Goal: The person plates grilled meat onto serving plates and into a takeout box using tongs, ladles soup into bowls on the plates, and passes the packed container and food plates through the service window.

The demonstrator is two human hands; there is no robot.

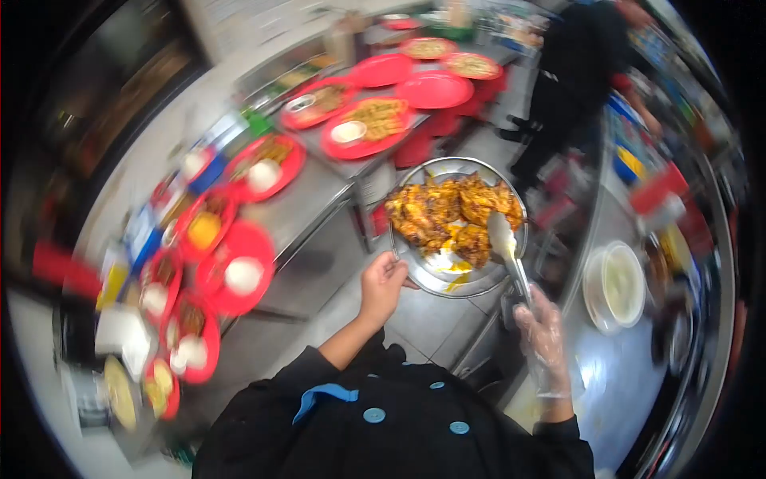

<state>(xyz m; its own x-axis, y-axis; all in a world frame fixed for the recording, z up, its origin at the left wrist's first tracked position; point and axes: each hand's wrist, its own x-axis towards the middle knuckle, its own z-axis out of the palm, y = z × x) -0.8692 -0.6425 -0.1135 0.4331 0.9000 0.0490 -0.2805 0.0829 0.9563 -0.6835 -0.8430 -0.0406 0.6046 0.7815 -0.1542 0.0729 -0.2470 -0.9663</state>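
Note:
My bare left hand (384, 279) grips the near left rim of a round metal tray (431, 281), thumb on top. Browned, saucy pieces of grilled chicken (427, 211) lie on the tray, with yellow sauce pooled on the bare metal. In a clear plastic glove, my right hand (542, 323) is closed around the handle of metal tongs (504, 243). The tongs' head rests over the right side of the chicken; whether it pinches a piece cannot be made out.
Red plates of food (371, 128) line the metal counter (307, 191) at left. A person in dark clothes (578, 72) stands at the far right. A round tub (618, 286) sits on the right-hand counter (618, 383). Tiled floor (411, 319) shows between the counters.

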